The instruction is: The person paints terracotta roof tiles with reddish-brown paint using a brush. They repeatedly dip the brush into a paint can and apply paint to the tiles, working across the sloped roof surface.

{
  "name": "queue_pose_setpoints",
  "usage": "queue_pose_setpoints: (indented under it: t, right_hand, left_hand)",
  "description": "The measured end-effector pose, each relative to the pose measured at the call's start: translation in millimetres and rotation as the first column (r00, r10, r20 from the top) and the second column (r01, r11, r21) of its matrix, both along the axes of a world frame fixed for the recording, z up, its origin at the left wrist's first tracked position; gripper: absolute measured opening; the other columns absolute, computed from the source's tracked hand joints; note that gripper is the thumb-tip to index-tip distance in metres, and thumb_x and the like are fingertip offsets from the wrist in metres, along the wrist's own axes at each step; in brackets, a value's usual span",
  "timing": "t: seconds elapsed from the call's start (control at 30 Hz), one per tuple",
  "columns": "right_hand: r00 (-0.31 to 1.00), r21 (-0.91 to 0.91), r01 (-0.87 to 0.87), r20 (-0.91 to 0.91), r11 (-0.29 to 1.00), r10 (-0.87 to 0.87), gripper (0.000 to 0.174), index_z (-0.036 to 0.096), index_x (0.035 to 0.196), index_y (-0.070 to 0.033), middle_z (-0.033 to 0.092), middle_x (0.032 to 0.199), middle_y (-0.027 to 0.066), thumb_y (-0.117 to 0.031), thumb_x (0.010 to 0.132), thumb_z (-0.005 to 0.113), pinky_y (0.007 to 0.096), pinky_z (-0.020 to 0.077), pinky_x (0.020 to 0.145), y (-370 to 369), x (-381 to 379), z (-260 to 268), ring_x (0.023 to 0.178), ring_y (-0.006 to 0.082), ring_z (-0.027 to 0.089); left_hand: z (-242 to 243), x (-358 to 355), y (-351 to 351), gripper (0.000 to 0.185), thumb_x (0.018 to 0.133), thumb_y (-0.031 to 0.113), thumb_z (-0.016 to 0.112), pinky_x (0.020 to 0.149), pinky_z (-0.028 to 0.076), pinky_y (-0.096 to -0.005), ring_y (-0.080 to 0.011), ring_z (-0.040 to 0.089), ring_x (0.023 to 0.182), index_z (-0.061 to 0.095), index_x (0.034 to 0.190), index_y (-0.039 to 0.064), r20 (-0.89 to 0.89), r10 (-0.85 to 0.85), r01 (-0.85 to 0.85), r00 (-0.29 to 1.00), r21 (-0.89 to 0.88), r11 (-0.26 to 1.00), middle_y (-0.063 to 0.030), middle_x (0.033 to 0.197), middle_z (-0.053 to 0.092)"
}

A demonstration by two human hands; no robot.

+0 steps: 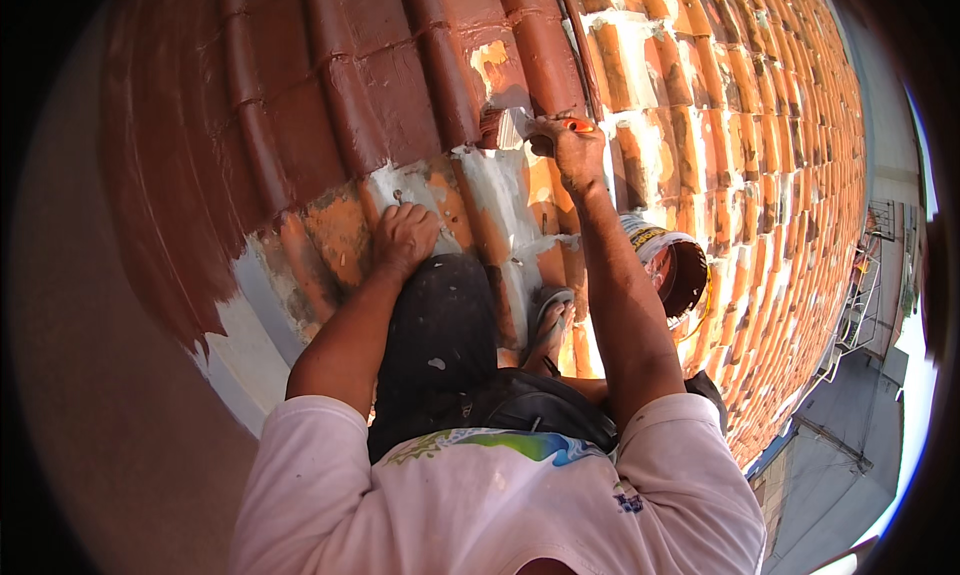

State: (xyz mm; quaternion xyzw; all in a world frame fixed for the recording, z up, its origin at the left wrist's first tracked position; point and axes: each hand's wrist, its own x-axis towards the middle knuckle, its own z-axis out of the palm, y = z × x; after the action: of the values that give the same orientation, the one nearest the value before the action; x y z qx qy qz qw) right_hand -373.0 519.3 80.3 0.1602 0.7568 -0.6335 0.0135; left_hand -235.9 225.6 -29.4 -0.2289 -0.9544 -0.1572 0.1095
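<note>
My right hand (574, 151) grips a paintbrush (507, 128) with an orange part on its handle. The bristles touch a roof tile at the lower edge of the red-brown painted tiles (382, 87). A patch above the brush shows bare orange and white. My left hand (407, 233) rests with curled fingers on an unpainted, whitish tile (405, 185), beside my bent knee; whether it holds anything cannot be told. Right of my right forearm a paint bucket (686, 275) lies tilted on the tiles, its inside coated dark red.
Unpainted orange tiles (750, 147) with white patches spread to the right. A grey-white strip (251, 350) borders the roof at lower left. My sandalled foot (553, 323) stands on the tiles left of the bucket. Lower grey roofs (832, 455) lie beyond the far right edge.
</note>
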Motion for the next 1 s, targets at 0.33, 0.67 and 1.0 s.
queue_pose_setpoints:
  t: [0.33, 0.67, 1.0]
  right_hand:
    - [0.973, 0.457, -0.184, -0.038, 0.87, 0.226, 0.03, 0.078, 0.097, -0.006, 0.077, 0.083, 0.0126, -0.035, 0.093, 0.085, 0.0378, 0.0587, 0.076, 20.9, -16.7, 14.0, 0.076, 0.0247, 0.073]
    - [0.922, 0.399, -0.386, 0.19, 0.832, 0.337, 0.013, 0.079, 0.095, 0.0, 0.077, 0.081, 0.0097, -0.011, 0.089, 0.082, 0.0281, 0.0634, 0.063, 122.6, 25.2, 249.1, 0.073, 0.0164, 0.077]
    - [0.846, 0.446, -0.453, 0.487, 0.772, 0.216, 0.013, 0.083, 0.105, -0.003, 0.079, 0.089, 0.005, -0.011, 0.095, 0.085, 0.0293, 0.0575, 0.076, 240.6, 191.3, 142.7, 0.081, 0.0104, 0.07]
  left_hand:
    - [-4.6, -2.0, 0.7, 0.015, 0.089, 0.025, 0.077, 0.085, 0.048, -0.0388, -0.0212, 0.065, 0.094, 0.067, 0.081, 0.016, -0.036, -0.001, 0.003, 0.999, 0.056, 0.998, -0.0009, 0.088, 0.065]
    - [-9.6, -3.3, -0.6, 0.017, 0.094, 0.027, 0.072, 0.085, 0.048, -0.038, -0.0217, 0.064, 0.093, 0.065, 0.081, 0.018, -0.042, 0.01, -0.013, 0.999, -0.07, 0.997, -0.0012, 0.086, 0.063]
    - [-9.4, -3.3, 1.6, 0.021, 0.101, 0.033, 0.072, 0.09, 0.051, -0.0423, -0.0254, 0.064, 0.099, 0.065, 0.09, 0.016, 0.051, 0.006, 0.003, 0.999, -0.162, 0.987, -0.0036, 0.094, 0.064]
